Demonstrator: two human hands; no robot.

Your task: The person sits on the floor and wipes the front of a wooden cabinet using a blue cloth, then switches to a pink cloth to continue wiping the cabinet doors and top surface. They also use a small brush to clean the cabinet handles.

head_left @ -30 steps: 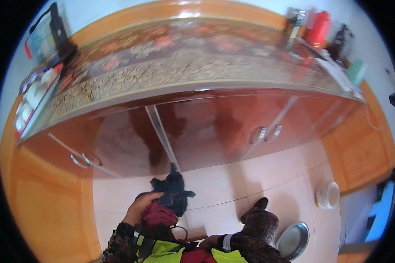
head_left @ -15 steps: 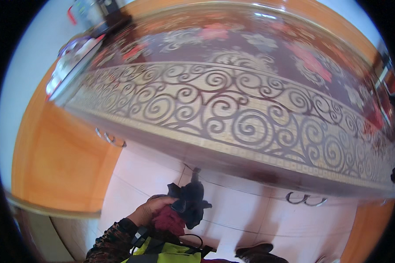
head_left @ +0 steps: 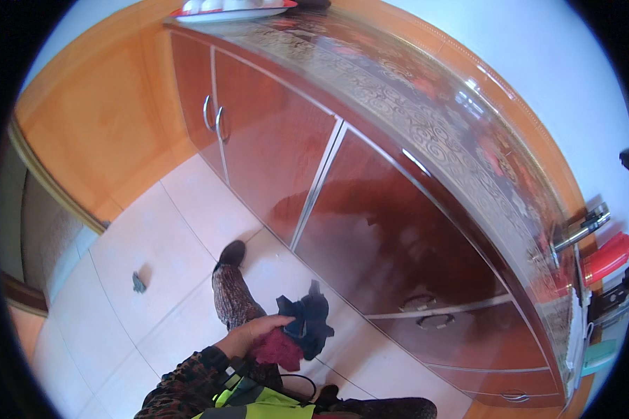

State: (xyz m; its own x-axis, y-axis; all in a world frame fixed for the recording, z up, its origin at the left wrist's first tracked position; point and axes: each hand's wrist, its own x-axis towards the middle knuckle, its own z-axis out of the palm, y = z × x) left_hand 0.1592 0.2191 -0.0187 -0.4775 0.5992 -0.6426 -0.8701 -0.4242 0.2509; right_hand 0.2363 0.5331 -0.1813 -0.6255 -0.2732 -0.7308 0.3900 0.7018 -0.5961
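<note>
My left hand [head_left: 253, 331] comes in from the lower edge, its arm in a dark patterned sleeve. Its fingers are closed on a bunch of crumpled cloths. One is a dark blue cloth [head_left: 309, 325], hanging out past the fingertips; the other, a maroon cloth [head_left: 278, 350], bulges below the hand. The bunch hangs in the air above the tiled floor, beside my outstretched foot in a dark shoe [head_left: 232, 253]. No part of my right hand shows.
A glossy reddish-brown cabinet [head_left: 398, 230] with metal handles runs along the right under a patterned cover. On it stand a red-rimmed tray [head_left: 237, 12] and a red object [head_left: 606, 258]. A small grey-green scrap [head_left: 139, 282] lies on the tiles. A doorway edge [head_left: 52, 188] is left.
The view has swung left and down, bringing the cabinet doors, floor scrap and my stepping leg into sight. My left hand keeps its hold on the cloths.
</note>
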